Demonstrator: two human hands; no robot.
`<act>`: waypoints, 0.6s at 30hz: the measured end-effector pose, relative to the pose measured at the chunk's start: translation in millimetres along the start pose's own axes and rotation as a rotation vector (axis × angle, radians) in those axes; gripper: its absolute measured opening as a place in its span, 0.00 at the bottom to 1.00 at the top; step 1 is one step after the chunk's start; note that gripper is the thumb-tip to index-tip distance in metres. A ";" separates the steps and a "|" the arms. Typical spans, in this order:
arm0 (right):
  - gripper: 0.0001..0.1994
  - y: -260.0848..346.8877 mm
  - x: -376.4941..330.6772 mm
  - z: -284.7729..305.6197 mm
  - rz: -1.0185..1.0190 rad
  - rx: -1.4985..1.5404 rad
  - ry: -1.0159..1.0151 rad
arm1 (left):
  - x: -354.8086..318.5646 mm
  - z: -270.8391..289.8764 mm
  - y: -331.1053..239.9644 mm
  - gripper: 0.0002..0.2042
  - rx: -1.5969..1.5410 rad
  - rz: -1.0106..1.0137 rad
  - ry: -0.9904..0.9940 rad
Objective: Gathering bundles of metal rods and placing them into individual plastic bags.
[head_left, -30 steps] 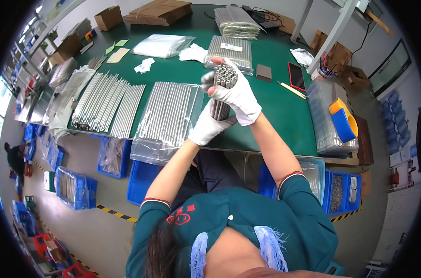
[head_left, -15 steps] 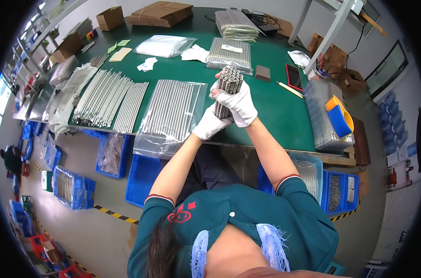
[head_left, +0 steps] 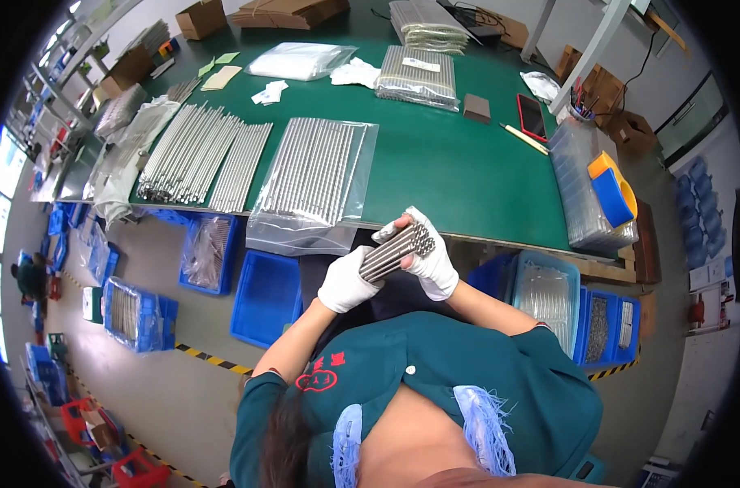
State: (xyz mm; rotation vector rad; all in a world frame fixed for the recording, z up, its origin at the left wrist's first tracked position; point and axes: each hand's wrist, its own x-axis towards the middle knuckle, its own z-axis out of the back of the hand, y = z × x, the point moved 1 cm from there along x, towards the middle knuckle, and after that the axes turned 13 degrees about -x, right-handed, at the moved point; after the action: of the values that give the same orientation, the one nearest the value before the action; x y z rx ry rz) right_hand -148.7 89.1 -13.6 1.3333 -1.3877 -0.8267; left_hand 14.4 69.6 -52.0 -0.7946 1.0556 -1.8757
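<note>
A bundle of thin metal rods (head_left: 392, 254) lies tilted across my two white-gloved hands, just off the table's front edge. My left hand (head_left: 348, 281) is wrapped round its lower left end. Around the upper right end, where the round rod ends show, my right hand (head_left: 432, 264) is closed, with bare fingertips against the metal. A clear plastic bag (head_left: 311, 183) holding a row of similar rods lies on the table, its open end hanging over the edge. Left of it are a narrow group of loose rods (head_left: 241, 167) and a larger pile of rods (head_left: 191, 154).
On the green table (head_left: 475, 179) lie a bagged stack of rods (head_left: 419, 77), a grey block (head_left: 476, 108), a pen (head_left: 524, 139) and a red-edged phone (head_left: 532, 118). Tape rolls (head_left: 612, 191) sit on clear sleeves (head_left: 573, 179) at right. Blue bins (head_left: 266, 297) stand below.
Both hands have brought the rod bundle down from above the table toward my body. The bundle has gone from nearly upright to tilted, its upper end leaning right.
</note>
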 end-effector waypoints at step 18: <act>0.16 -62.0 -9.5 19.3 -0.177 -0.908 -0.004 | 11.3 -45.2 36.3 0.18 0.215 0.039 0.204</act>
State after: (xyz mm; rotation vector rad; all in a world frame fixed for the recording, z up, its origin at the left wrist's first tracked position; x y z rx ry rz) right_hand -150.1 85.5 -79.1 0.7311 -0.7192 -1.3607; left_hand -15.1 65.0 -103.0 -0.4633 0.9629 -2.0276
